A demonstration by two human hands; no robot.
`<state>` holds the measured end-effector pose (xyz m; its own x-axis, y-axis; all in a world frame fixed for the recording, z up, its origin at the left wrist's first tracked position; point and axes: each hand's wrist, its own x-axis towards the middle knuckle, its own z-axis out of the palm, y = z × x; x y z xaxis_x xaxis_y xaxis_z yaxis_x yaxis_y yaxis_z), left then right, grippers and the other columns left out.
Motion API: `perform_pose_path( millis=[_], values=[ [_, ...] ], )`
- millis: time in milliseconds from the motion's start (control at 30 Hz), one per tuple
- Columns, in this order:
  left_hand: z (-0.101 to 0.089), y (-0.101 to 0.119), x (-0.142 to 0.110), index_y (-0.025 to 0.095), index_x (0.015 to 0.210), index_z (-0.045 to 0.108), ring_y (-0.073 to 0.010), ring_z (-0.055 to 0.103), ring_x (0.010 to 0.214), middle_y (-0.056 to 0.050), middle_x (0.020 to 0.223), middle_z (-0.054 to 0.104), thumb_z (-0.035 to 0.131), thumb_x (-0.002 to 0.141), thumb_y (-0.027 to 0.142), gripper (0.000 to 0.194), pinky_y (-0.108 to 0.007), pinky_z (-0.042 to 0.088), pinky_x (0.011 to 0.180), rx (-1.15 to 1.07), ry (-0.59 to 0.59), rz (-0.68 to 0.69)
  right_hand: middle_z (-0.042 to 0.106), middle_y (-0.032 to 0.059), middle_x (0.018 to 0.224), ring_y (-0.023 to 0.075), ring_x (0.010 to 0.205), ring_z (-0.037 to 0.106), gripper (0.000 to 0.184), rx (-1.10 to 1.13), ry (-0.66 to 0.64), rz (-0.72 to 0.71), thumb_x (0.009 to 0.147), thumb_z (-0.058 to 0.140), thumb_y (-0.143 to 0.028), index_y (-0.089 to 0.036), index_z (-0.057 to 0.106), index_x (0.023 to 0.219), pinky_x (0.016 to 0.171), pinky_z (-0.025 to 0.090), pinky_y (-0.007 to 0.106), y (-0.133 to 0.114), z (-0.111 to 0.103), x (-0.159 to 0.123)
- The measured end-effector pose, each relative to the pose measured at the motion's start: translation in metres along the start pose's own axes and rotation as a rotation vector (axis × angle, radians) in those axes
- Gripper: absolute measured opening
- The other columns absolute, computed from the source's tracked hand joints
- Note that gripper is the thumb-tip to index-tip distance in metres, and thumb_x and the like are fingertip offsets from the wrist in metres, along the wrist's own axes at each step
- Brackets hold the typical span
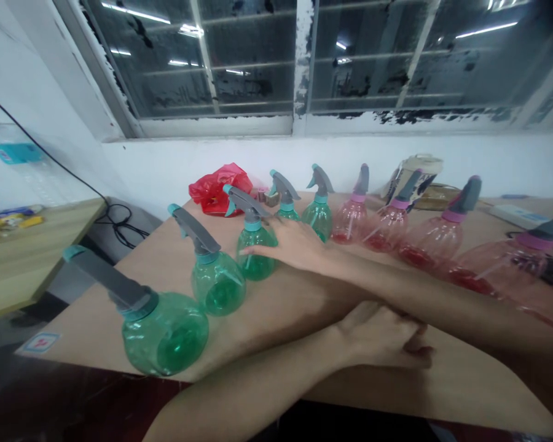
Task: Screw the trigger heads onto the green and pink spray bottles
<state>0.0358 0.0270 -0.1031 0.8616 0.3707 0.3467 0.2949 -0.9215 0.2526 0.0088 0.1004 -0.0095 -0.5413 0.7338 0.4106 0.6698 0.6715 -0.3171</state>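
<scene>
My right hand [295, 240] reaches across from the right, its thumb over the front of a green spray bottle [253, 265] and its other fingers behind it. This bottle stands upright on the table, with green liquid inside and a grey and teal trigger head. Nearer to me in the same row are two more green spray bottles, a middle one [219, 285] and a front one [166, 337]. Two others stand beyond: a green bottle [317, 218] and a partly hidden one [288, 212]. Below my right forearm, my left hand [382, 336] rests closed by the tabletop, fingers curled, seemingly holding nothing.
Several pink spray bottles [428, 239] with red liquid line the right side of the table [276, 319]. A crumpled red plastic bag [221, 187] and a whitish container [415, 175] sit along the wall. Leftward, a separate wooden table [37, 261] stands near a black cable [120, 224].
</scene>
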Motion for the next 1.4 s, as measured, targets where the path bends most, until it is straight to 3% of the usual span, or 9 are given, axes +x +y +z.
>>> perform_pose_path(
  millis=[167, 267, 367, 500, 767, 967, 1100, 1200, 1400],
  values=[
    [0.006, 0.002, 0.000, 0.017, 0.087, 0.064, -0.0214, 0.065, 0.073, -0.004, 0.081, 0.068, 0.058, 0.080, 0.049, 0.033, -0.031, 0.050, 0.065, -0.074, 0.005, -0.133, 0.073, 0.0029, 0.087, 0.0220, 0.076, 0.065, 0.050, 0.018, 0.123, 0.125, 0.084, 0.042, -0.065, -0.022, 0.067, 0.086, 0.069, 0.044, 0.031, 0.026, -0.022, -0.020],
    [0.008, 0.001, 0.000, 0.018, 0.090, 0.063, -0.0203, 0.065, 0.075, -0.003, 0.082, 0.068, 0.057, 0.080, 0.049, 0.033, -0.031, 0.051, 0.068, -0.131, -0.012, -0.142, 0.073, 0.0043, 0.092, 0.0217, 0.078, 0.066, 0.046, 0.010, 0.177, 0.250, 0.084, 0.045, -0.061, -0.020, 0.065, 0.088, 0.070, 0.045, 0.032, 0.044, -0.028, -0.022],
    [0.007, -0.001, 0.000, 0.019, 0.091, 0.063, -0.0199, 0.065, 0.076, -0.002, 0.081, 0.068, 0.058, 0.080, 0.047, 0.031, -0.030, 0.050, 0.070, -0.140, -0.024, -0.134, 0.072, 0.0072, 0.099, 0.0256, 0.087, 0.065, 0.050, 0.000, 0.190, 0.306, 0.083, 0.046, -0.063, -0.019, 0.063, 0.099, 0.075, 0.046, 0.036, 0.052, -0.025, -0.016],
    [0.003, -0.002, 0.000, 0.019, 0.088, 0.063, -0.0190, 0.065, 0.074, -0.002, 0.082, 0.068, 0.059, 0.079, 0.048, 0.031, -0.029, 0.050, 0.068, -0.122, -0.026, -0.131, 0.068, 0.0152, 0.109, 0.0351, 0.099, 0.061, 0.072, -0.039, 0.176, 0.316, 0.076, 0.042, -0.074, -0.016, 0.055, 0.117, 0.077, 0.046, 0.045, 0.052, -0.016, 0.000],
    [0.000, -0.002, -0.001, 0.019, 0.088, 0.062, -0.0181, 0.064, 0.073, -0.002, 0.082, 0.067, 0.057, 0.080, 0.049, 0.031, -0.028, 0.050, 0.068, -0.153, -0.034, -0.138, 0.070, 0.0141, 0.094, 0.0336, 0.088, 0.065, 0.075, -0.089, 0.069, 0.280, 0.077, 0.027, -0.079, -0.018, 0.061, 0.104, 0.068, 0.047, 0.040, 0.047, -0.015, 0.004],
    [0.006, 0.003, -0.001, 0.019, 0.091, 0.062, -0.0179, 0.064, 0.072, -0.002, 0.080, 0.067, 0.058, 0.079, 0.047, 0.031, -0.028, 0.051, 0.067, -0.160, -0.001, -0.147, 0.070, 0.0156, 0.086, 0.0354, 0.079, 0.066, 0.069, -0.174, 0.067, 0.311, 0.077, 0.036, -0.075, -0.018, 0.061, 0.107, 0.063, 0.046, 0.041, 0.040, -0.033, -0.045],
    [0.009, 0.010, -0.001, 0.018, 0.090, 0.062, -0.0179, 0.065, 0.074, -0.002, 0.077, 0.067, 0.058, 0.080, 0.045, 0.029, -0.027, 0.052, 0.069, -0.123, 0.035, -0.094, 0.069, 0.0133, 0.075, 0.0351, 0.074, 0.065, 0.064, -0.241, 0.069, 0.358, 0.077, 0.038, -0.075, -0.019, 0.066, 0.092, 0.062, 0.047, 0.044, 0.046, -0.052, -0.089],
    [0.007, 0.010, -0.002, 0.019, 0.084, 0.061, -0.0162, 0.064, 0.072, 0.000, 0.074, 0.065, 0.060, 0.079, 0.041, 0.023, -0.025, 0.051, 0.069, -0.098, 0.069, -0.047, 0.069, 0.0121, 0.093, 0.0350, 0.087, 0.064, 0.048, -0.222, 0.132, 0.327, 0.080, 0.046, -0.065, -0.024, 0.067, 0.092, 0.067, 0.049, 0.044, 0.061, -0.068, -0.117],
    [-0.005, 0.004, -0.003, 0.018, 0.091, 0.053, -0.0106, 0.052, 0.055, 0.003, 0.066, 0.053, 0.056, 0.081, 0.036, 0.021, -0.022, 0.045, 0.054, -0.191, 0.449, -0.216, 0.070, 0.0051, 0.089, 0.0288, 0.084, 0.064, 0.018, 0.022, 0.127, 0.250, 0.075, 0.062, -0.046, -0.029, 0.065, 0.074, 0.073, 0.050, 0.041, 0.095, -0.093, -0.148]
  ],
)
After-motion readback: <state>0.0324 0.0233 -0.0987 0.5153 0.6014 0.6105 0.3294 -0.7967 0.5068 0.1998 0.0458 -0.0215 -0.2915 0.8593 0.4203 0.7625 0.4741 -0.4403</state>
